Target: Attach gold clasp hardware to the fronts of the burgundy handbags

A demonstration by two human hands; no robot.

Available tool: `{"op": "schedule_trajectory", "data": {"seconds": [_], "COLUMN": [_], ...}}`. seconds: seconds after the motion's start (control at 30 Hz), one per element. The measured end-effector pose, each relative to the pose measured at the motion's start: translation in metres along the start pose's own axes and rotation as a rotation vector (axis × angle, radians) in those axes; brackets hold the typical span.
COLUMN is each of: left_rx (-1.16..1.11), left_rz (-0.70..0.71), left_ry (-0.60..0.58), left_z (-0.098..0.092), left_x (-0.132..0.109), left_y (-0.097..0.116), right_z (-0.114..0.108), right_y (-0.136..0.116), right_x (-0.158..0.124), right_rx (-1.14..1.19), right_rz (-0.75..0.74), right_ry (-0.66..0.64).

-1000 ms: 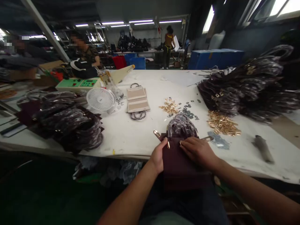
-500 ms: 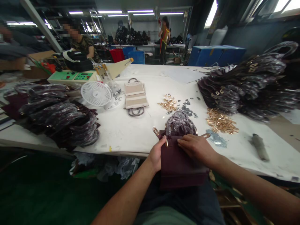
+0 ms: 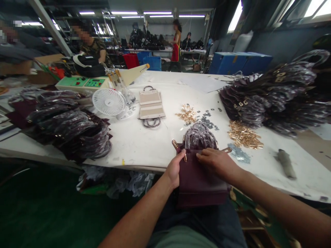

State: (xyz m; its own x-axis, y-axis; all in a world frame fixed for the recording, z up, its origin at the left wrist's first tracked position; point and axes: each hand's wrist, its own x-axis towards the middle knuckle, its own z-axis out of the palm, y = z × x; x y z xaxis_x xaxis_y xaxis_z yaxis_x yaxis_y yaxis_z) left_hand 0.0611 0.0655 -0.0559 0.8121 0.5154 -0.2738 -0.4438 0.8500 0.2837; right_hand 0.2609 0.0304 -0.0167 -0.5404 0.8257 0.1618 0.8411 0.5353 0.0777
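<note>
A dark maroon handbag (image 3: 203,184) rests against my lap at the table's front edge. Clear plastic wraps its handles (image 3: 200,136), which lie toward the table. My left hand (image 3: 175,170) grips the bag's left side, thumb on top beside a small gold clasp (image 3: 185,157). On the flap's upper part lies my right hand (image 3: 216,161), fingers bent and pressed together on the leather; whatever is under the fingertips is hidden. A strap end with a gold plate (image 3: 175,144) sticks out at the left, and another strap end (image 3: 227,150) at the right.
Gold fittings (image 3: 244,134) and grey metal plates (image 3: 207,121) lie in heaps on the white table (image 3: 134,148). Wrapped bags are piled left (image 3: 72,124) and right (image 3: 274,96). A white fan (image 3: 109,102), a beige bag (image 3: 151,103) and a grey cylindrical object (image 3: 286,164) also stand or lie there.
The view has shifted slightly, so the table's things sit a little further right. Both hands keep their places on the bag. A person in the background has turned and moved left.
</note>
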Motion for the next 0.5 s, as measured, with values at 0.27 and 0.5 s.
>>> {"op": "schedule_trajectory", "data": {"seconds": [0.27, 0.5], "left_rx": [0.02, 0.009], "left_rz": [0.045, 0.018], "left_ry": [0.03, -0.035], "left_z": [0.006, -0.002], "left_x": [-0.003, -0.003], "left_y": [0.0, 0.0], "right_z": [0.006, 0.022], "right_y": [-0.034, -0.021], "right_x": [0.012, -0.011], "right_rx": [-0.111, 0.178], "right_rz": [0.293, 0.361], "right_ry": [0.006, 0.244]}}
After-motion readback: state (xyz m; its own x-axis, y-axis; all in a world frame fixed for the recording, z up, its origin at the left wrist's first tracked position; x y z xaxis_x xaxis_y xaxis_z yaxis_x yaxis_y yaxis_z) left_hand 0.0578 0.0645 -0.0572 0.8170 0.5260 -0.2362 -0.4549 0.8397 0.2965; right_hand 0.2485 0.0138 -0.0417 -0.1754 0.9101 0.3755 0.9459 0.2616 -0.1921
